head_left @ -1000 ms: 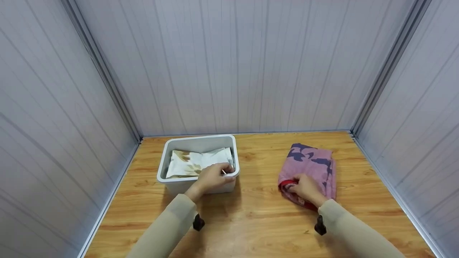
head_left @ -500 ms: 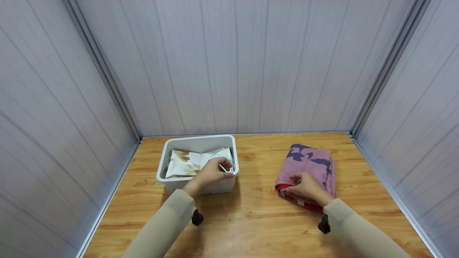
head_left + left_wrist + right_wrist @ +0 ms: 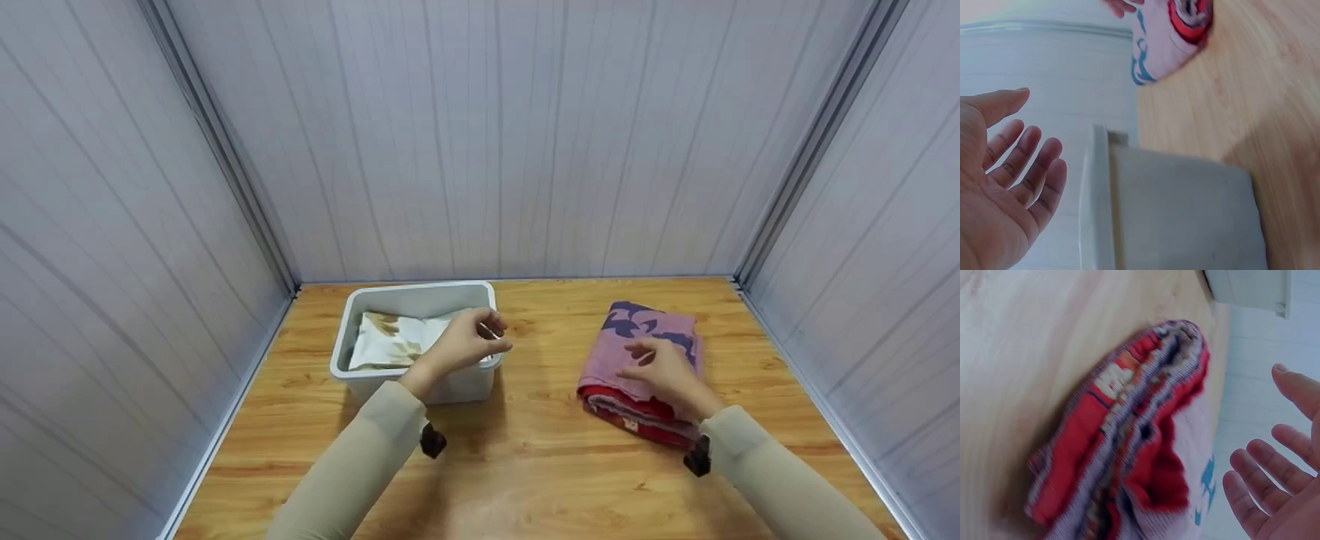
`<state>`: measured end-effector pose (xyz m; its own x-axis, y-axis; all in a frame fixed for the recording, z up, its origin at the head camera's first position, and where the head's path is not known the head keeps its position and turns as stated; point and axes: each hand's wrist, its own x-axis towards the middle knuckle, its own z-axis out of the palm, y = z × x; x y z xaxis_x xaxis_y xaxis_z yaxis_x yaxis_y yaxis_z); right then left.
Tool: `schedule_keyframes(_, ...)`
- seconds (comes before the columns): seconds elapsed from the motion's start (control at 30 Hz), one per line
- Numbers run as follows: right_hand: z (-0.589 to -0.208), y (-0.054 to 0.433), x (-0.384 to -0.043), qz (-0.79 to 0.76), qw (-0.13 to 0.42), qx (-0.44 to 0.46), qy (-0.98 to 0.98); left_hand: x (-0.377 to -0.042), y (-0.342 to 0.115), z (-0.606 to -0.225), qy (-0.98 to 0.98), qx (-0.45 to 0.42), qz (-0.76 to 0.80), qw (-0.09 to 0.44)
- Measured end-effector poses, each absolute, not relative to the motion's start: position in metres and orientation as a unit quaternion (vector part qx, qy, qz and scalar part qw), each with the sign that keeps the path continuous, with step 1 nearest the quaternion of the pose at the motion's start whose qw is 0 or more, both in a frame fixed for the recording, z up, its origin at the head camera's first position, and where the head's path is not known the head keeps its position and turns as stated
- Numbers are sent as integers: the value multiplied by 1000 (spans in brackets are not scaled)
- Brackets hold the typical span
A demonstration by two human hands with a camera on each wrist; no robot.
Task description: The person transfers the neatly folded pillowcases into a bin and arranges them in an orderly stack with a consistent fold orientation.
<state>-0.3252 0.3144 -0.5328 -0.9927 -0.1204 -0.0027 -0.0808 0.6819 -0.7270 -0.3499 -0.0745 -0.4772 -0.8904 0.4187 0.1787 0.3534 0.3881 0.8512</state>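
Note:
A white plastic bin (image 3: 420, 292) stands on the left of the table, holding a folded white cloth with tan leaf prints (image 3: 390, 345). My left hand (image 3: 457, 345) hovers over the bin's front right corner with loosely bent fingers and nothing held; the left wrist view shows its palm bare beside the bin wall (image 3: 1179, 208). On the right lies a folded towel (image 3: 615, 360), pink with purple shapes on top and red in its layered front edge (image 3: 1129, 422). My right hand (image 3: 667, 371) is raised above the towel, fingers loosely bent, palm bare in the right wrist view.
The wooden table (image 3: 540, 465) runs between the bin and the towel and in front of both. Pale panel walls (image 3: 525, 150) enclose it at the back and on both sides.
My right hand has let go of the towel's front edge and lifted away, exposing the red layers. My left hand has risen and shifted slightly right over the bin. Bin and towel stay about in place.

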Motion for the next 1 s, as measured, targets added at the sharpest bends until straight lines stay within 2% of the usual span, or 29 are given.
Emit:
schedule_keyframes(0.2,-517,323,-329,-381,-19,-65,922,-342,-59,-471,830,245,501,32)
schedule_keyframes(0.53,-511,334,-327,-391,-48,-37,919,-327,-37,-482,815,249,521,53)
schedule_keyframes(1.0,-530,354,-325,-409,-30,5,912,-318,-5,-521,809,235,532,85)
